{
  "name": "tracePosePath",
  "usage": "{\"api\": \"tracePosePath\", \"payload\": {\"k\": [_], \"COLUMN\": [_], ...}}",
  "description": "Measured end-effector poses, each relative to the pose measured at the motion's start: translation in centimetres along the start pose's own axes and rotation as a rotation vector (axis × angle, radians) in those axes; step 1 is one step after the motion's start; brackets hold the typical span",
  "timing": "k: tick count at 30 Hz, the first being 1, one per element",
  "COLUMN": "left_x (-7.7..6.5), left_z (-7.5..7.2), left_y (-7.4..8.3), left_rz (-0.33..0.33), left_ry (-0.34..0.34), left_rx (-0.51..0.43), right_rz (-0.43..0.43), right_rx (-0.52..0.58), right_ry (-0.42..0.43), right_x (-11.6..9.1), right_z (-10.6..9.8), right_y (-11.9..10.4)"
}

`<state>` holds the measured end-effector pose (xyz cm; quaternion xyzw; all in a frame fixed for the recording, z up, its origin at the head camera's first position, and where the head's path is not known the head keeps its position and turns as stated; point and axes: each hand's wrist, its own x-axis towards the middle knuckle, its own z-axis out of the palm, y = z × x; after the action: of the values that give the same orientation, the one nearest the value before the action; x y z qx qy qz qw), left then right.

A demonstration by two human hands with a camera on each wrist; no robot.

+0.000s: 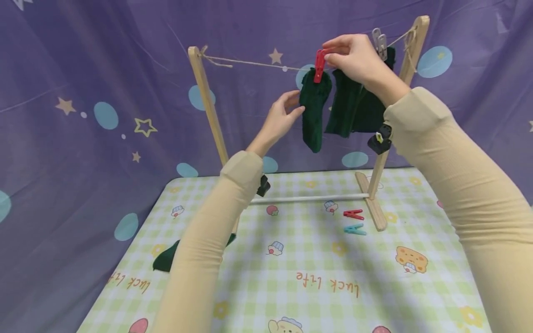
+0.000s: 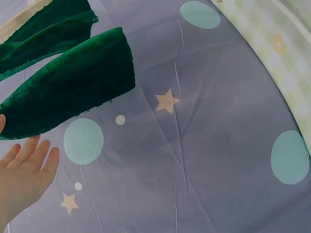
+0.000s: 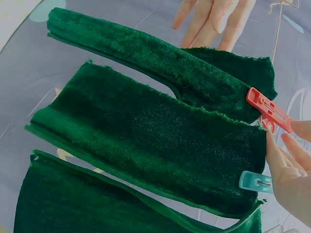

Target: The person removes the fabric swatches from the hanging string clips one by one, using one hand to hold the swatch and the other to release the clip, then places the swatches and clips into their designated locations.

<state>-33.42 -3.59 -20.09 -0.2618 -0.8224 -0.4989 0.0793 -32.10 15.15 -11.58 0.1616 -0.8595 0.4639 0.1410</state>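
Note:
My right hand [image 1: 354, 58] pinches a red clothespin [image 1: 319, 69] at the string line [image 1: 258, 63]. The pin's jaws sit over the top of a dark green velvety cloth [image 1: 313, 111] that hangs down from the line. At that cloth's left edge is my left hand [image 1: 280, 118], its fingers extended and spread in the left wrist view. Further right hang more green cloth pieces [image 1: 343, 108]. One carries a teal clothespin [image 3: 251, 181] at its top, close below the right hand in the right wrist view. Grey clothespins [image 1: 380, 45] stand at the line's right end.
Two wooden posts [image 1: 210, 106] hold the line, joined low down by a white rod [image 1: 310, 199]. On the checked tablecloth [image 1: 308, 286] lie a red clothespin [image 1: 353, 214] and a teal one [image 1: 355, 229]. Another green cloth [image 1: 166, 259] lies partly hidden behind the left sleeve.

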Motion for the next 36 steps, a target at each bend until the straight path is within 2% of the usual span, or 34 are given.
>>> {"api": "tracePosePath", "payload": {"k": [7, 14, 21, 25, 29, 36], "left_x": [0.2, 0.3, 0.6, 0.9, 1.3, 1.8], "left_z": [0.6, 1.2, 1.9, 2.2, 2.3, 2.3], "left_y": [-0.1, -0.3, -0.4, -0.3, -0.1, -0.1], "left_rz": [-0.002, -0.034, 0.003, -0.03, -0.046, -0.013], "left_ry": [0.013, 0.042, 0.173, 0.221, 0.271, 0.357], "left_rx": [-0.009, 0.0, -0.037, -0.015, 0.01, -0.01], "right_rz": [0.011, 0.008, 0.026, 0.026, 0.027, 0.074], "right_rx": [-0.018, -0.003, 0.026, 0.064, 0.145, 0.294], "right_ry": [0.016, 0.039, 0.066, 0.082, 0.103, 0.101], "right_x": [0.1, 0.1, 0.1, 0.0, 0.0, 0.1], "right_z": [0.0, 0.2, 0.5, 0.5, 0.5, 0.5], "right_y": [0.2, 0.2, 0.3, 0.4, 0.5, 0.3]}}
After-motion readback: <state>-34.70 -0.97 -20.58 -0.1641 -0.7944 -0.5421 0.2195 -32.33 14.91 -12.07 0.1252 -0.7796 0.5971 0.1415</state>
